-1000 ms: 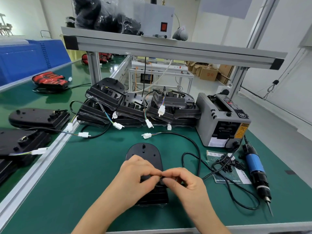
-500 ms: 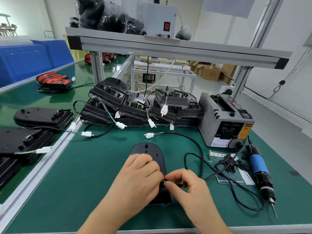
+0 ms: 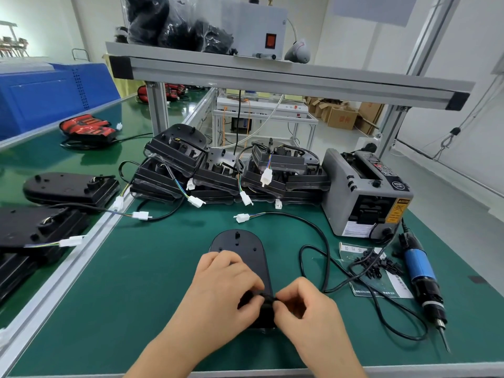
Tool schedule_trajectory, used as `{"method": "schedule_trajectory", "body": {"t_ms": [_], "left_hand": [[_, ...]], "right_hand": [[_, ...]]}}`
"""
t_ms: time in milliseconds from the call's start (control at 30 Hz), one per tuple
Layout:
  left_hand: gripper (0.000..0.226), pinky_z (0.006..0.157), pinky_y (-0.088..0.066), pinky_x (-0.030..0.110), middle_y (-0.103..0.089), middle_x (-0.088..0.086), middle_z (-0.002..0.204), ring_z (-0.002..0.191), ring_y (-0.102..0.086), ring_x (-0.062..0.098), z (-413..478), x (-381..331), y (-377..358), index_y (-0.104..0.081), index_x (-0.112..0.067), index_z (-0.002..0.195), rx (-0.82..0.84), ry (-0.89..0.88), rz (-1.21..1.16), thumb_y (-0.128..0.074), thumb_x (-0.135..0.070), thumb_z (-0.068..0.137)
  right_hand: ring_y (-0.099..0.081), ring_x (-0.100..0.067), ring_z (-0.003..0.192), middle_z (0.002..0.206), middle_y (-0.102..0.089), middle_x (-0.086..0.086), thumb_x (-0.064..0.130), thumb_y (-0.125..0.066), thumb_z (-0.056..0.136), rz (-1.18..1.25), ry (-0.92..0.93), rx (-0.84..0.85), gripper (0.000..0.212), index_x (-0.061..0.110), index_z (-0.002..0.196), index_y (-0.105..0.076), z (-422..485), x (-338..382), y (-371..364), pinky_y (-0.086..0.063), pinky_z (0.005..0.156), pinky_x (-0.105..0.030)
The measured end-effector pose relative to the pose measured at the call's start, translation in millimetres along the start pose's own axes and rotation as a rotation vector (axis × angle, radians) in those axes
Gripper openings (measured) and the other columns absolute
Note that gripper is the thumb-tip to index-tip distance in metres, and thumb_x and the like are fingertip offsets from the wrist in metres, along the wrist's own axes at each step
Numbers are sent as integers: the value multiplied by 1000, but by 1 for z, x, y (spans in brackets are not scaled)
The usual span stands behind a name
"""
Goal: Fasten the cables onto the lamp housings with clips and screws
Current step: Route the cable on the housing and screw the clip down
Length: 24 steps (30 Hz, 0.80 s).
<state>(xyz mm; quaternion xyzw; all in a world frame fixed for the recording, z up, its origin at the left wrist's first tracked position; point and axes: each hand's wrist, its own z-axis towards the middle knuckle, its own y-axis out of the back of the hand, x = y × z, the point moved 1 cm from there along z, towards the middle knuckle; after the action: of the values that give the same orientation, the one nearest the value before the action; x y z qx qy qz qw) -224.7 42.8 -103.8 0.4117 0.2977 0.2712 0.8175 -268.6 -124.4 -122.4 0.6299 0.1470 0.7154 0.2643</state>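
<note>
A black lamp housing [image 3: 240, 249] lies flat on the green bench in front of me. Its black cable [image 3: 319, 236] loops away to the right and ends in a white connector [image 3: 241, 217]. My left hand [image 3: 226, 285] and my right hand [image 3: 305, 304] meet over the housing's near end, and their fingertips pinch a small black piece there, a clip or the cable. The hands hide that end of the housing. A heap of black clips [image 3: 373, 264] lies on a paper sheet to the right, beside a blue electric screwdriver [image 3: 422, 279].
A pile of black lamp housings [image 3: 218, 170] with wired white plugs sits at the back of the bench. A grey tape dispenser [image 3: 362, 192] stands at the right. More housings [image 3: 65, 186] lie on the left bench. An aluminium shelf frame [image 3: 272, 75] crosses overhead.
Both hands have stayed pinched together over the housing's near end, with small shifts of the fingers. The view has tilted a little.
</note>
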Motion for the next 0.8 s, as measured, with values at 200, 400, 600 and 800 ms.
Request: {"method": "schedule_trajectory", "body": {"t_ms": [200,400,600,800], "left_hand": [[4,74,-49,33,-58,-16,73,83,-53,12,-3,2,-3,-69,-26,71,29,65,-137,-66,-29,70],[16,85,-35,9,-52,-25,83,97,-43,-4,-12,5,-10,-64,-25,84,-23,205,-291,-69,-13,74],[20,87,-31,5,-52,-23,89,97,-43,-4,-25,3,-13,-66,-23,83,-94,293,-297,-73,-6,73],[21,86,-32,4,-53,-23,87,97,-45,-5,-26,3,-17,-64,-24,80,-119,312,-328,-71,-5,75]], "right_hand": [[-53,-5,60,68,-63,20,23,-70,71,-52,-27,-36,19,33,65,-56,-4,1,-5,-39,58,-17],[-54,-4,72,68,-60,14,26,-68,74,-129,6,-79,17,33,70,-54,-8,6,-12,-41,66,-17],[-53,-1,76,67,-60,16,28,-66,75,-157,55,-101,14,31,72,-53,-9,10,-22,-40,65,-13],[-53,-1,73,67,-58,15,30,-66,78,-177,79,-154,17,33,71,-50,-5,11,-29,-37,64,-11]]}}
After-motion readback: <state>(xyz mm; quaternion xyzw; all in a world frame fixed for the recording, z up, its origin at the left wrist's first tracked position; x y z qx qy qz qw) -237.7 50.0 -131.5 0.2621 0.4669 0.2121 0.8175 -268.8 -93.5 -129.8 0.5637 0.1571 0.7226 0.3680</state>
